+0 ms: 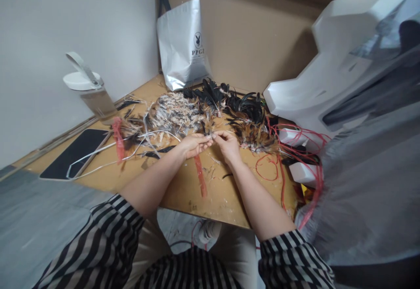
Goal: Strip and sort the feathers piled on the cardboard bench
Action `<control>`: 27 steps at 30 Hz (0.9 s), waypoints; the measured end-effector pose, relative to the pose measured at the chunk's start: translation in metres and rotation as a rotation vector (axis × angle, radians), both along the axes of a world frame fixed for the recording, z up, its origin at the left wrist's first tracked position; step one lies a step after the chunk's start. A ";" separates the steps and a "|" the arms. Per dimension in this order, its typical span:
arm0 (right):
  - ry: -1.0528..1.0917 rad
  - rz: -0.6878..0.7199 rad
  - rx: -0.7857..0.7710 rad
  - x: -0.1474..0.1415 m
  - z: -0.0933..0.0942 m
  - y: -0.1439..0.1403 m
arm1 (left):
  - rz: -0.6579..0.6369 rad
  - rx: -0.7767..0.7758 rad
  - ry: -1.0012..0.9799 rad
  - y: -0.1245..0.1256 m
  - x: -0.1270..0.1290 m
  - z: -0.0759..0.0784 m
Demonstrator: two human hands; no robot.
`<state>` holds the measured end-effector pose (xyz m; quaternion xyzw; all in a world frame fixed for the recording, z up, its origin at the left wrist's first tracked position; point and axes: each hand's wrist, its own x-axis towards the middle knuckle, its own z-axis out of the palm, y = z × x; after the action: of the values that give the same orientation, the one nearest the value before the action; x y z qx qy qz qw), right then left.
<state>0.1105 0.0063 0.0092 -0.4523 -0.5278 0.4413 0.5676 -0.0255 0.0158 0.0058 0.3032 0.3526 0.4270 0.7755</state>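
Observation:
My left hand [193,144] and my right hand [227,144] meet fingertip to fingertip over a low wooden board [183,193]. Between the fingertips they pinch a small bundle of feathers [210,132]; it is too small to see more. A red strip [200,176] hangs down from the pinch and lies on the board. Just beyond the hands lies a pile of speckled pale feathers [173,113], and to the right a heap of black and brown feathers [246,114].
A silver paper bag [182,44] leans on the cardboard wall at the back. A white-lidded bottle [90,88] stands at left, with a black pad [77,151] and white cords [98,153] near it. Red strings [285,158] and white blocks [303,173] lie at right.

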 end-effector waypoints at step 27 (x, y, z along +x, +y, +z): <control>0.238 0.005 -0.092 0.000 -0.013 0.006 | 0.055 -0.062 -0.099 -0.002 0.003 0.006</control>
<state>0.1104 0.0127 -0.0041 -0.4207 -0.4371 0.5171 0.6038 -0.0228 0.0137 0.0114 0.2480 0.3351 0.4514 0.7889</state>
